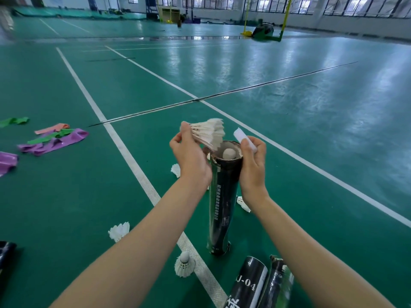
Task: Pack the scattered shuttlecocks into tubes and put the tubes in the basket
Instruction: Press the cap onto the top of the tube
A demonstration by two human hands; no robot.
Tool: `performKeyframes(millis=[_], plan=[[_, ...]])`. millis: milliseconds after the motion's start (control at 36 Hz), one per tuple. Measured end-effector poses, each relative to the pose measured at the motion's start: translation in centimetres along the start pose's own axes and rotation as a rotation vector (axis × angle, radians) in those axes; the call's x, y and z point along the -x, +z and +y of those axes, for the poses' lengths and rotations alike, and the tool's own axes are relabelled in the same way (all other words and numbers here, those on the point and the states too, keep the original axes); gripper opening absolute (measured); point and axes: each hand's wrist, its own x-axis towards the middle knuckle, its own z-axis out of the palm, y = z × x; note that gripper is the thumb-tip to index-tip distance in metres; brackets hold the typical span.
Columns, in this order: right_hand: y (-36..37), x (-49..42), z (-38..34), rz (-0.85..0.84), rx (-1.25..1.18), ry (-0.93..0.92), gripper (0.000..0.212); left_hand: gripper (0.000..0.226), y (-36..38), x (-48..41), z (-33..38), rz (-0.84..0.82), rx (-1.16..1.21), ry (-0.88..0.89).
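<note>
Far left of the court floor: coloured bands (53, 140) lie well apart from my work; I leave them alone.
Loose shuttlecocks: one (119, 231) left of the white line (124, 150), one (184, 264) on that line near the tube's foot, two more partly hidden behind my wrists.
Left hand (189, 156): my fingers are pinched shut on the cork end of a stack of shuttlecocks (209, 133), feathers pointing right, tilted over the tube's mouth.
Upright tube (222, 196): stands on the floor just right of the line, open, with a cork (229, 154) already showing inside.
Right hand (252, 161): curled closed around a white cap (244, 137), beside the rim; I cannot tell whether it also steadies the tube.
Lying tubes (262, 283): at the bottom edge, right of centre. No basket in view.
Risk: the stack is skewed to the mouth, so I judge feathers could catch the torn rim and crush.
Risk: a push from the side could topple the tall tube.
</note>
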Motion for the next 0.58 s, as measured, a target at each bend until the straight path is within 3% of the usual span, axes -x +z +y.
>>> performKeyframes(millis=[56, 111, 194, 278, 389, 444, 500, 583], plan=[[-0.2, -0.1, 0.1, -0.001, 0.007, 0.010, 0.018, 0.023, -0.9, -1.5, 0.9, 0.103, 0.085, -0.004], [-0.5, -0.2, 0.2, 0.009, -0.006, 0.009, 0.010, 0.019, -2.5, -3.1, 1.3, 0.197, 0.027, 0.019], [-0.9, -0.5, 0.4, 0.028, -0.013, -0.007, 0.007, 0.016, -6.3, -3.9, 0.1, 0.162, -0.516, 0.061], [-1.1, -0.7, 0.4, 0.011, -0.008, -0.024, 0.004, 0.023, -11.8, -3.8, -2.6, -0.091, -1.101, -0.013], [-1.1, -0.7, 0.5, -0.003, -0.006, -0.045, 0.007, 0.036, -16.6, -4.0, -4.7, -0.258, -1.510, -0.171], [-1.1, -0.8, 0.6, 0.001, -0.008, -0.055, 0.004, 0.051, -17.2, -4.0, -5.1, -0.325, -1.598, -0.204], [-1.2, -0.9, 0.7, -0.004, -0.001, -0.062, 0.003, 0.055, -16.4, -3.7, -5.1, -0.349, -1.555, -0.070], [-1.1, -0.8, 0.6, -0.015, 0.015, -0.087, 0.003, 0.039, -13.0, -1.5, -3.8, -0.452, -1.092, 0.206]])
